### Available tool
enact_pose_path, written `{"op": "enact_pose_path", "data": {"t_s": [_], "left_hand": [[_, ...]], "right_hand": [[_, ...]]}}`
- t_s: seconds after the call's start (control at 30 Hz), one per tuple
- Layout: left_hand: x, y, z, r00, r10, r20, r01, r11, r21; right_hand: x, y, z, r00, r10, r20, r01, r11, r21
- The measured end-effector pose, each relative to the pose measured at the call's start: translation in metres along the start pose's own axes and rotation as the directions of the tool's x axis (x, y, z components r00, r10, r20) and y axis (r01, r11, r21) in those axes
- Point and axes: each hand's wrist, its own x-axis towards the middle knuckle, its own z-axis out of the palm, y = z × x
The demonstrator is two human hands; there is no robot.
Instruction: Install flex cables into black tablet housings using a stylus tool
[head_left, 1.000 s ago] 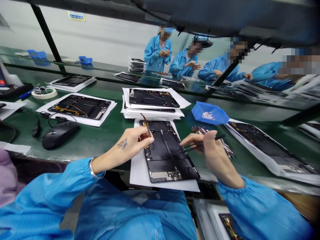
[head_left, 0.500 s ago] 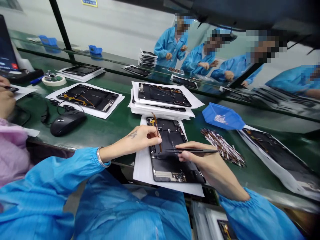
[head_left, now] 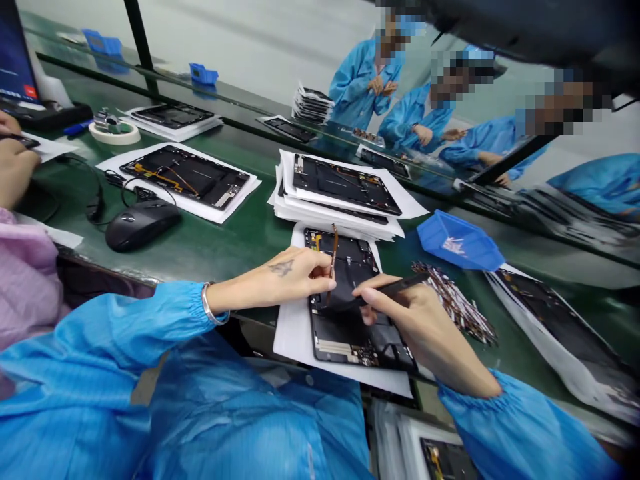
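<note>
Pinched between the thumb and fingers of my left hand [head_left: 295, 275] is a thin brown flex cable [head_left: 335, 243], held upright over an opened tablet housing [head_left: 337, 333]. The black housing lies on white paper [head_left: 290, 333] at the bench edge, with its inner parts showing. My right hand [head_left: 400, 307] is closed on dark tweezers [head_left: 403, 283]. Their tips point left and down, close to the cable's lower end; blur hides whether they touch it. To the right of that hand lies a pile of similar flex cables [head_left: 460, 303].
A blue bin [head_left: 460, 241] with small pale pieces stands behind the cable pile. Beyond my housing is a stack of papers and housings [head_left: 345, 183]. Another housing [head_left: 185, 177], a black mouse [head_left: 143, 225] and tape [head_left: 115, 131] sit left. People in blue coats work across the bench.
The view has shifted slightly. My right hand has tilted the tweezers from nearly level to tips-down near the cable's lower end. My left hand still pinches the flex cable, which stands straighter.
</note>
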Motion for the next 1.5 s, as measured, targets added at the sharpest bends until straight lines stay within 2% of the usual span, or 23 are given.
{"op": "enact_pose_path", "data": {"t_s": [0.17, 0.3, 0.43, 0.53, 1.0, 1.17, 1.23, 1.3, 1.4, 1.5], "left_hand": [[-0.001, 0.0, 0.0, 1.0, 0.021, -0.001, -0.021, 1.0, 0.01], [-0.002, 0.001, 0.0, 0.999, 0.012, 0.041, -0.012, 1.0, 0.014], [-0.002, 0.004, -0.002, 0.998, 0.005, 0.059, -0.006, 1.0, 0.026], [-0.002, 0.005, -0.002, 0.997, -0.004, 0.078, 0.002, 1.0, 0.028], [-0.004, -0.001, 0.001, 0.995, 0.048, 0.086, -0.049, 0.999, 0.009], [-0.003, 0.0, 0.0, 0.994, 0.051, 0.101, -0.054, 0.998, 0.026], [-0.005, -0.002, -0.001, 0.994, 0.059, 0.097, -0.068, 0.993, 0.094], [-0.011, -0.006, 0.0, 0.995, 0.086, 0.045, -0.095, 0.965, 0.246], [-0.024, -0.012, 0.003, 0.992, 0.129, -0.009, -0.107, 0.855, 0.508], [-0.04, -0.011, 0.009, 0.985, 0.168, 0.027, -0.149, 0.776, 0.613]], "right_hand": [[0.001, 0.001, 0.0, 0.987, 0.117, 0.113, -0.134, 0.979, 0.156], [0.002, -0.003, -0.001, 0.972, 0.181, 0.151, -0.202, 0.97, 0.136], [0.002, -0.009, 0.001, 0.992, 0.103, 0.071, -0.101, 0.995, -0.02], [0.003, -0.012, 0.003, 0.997, 0.04, 0.066, -0.034, 0.996, -0.081], [0.007, -0.025, 0.008, 0.992, 0.034, 0.124, -0.021, 0.994, -0.103], [0.007, -0.023, 0.01, 0.991, 0.041, 0.127, -0.028, 0.995, -0.099], [0.007, -0.017, 0.01, 0.992, 0.082, 0.098, -0.079, 0.996, -0.034], [0.007, -0.009, 0.01, 0.984, 0.167, 0.065, -0.172, 0.98, 0.098], [0.007, 0.001, 0.009, 0.946, 0.32, 0.055, -0.322, 0.901, 0.29], [0.007, 0.005, 0.01, 0.915, 0.398, 0.069, -0.393, 0.836, 0.382]]}}
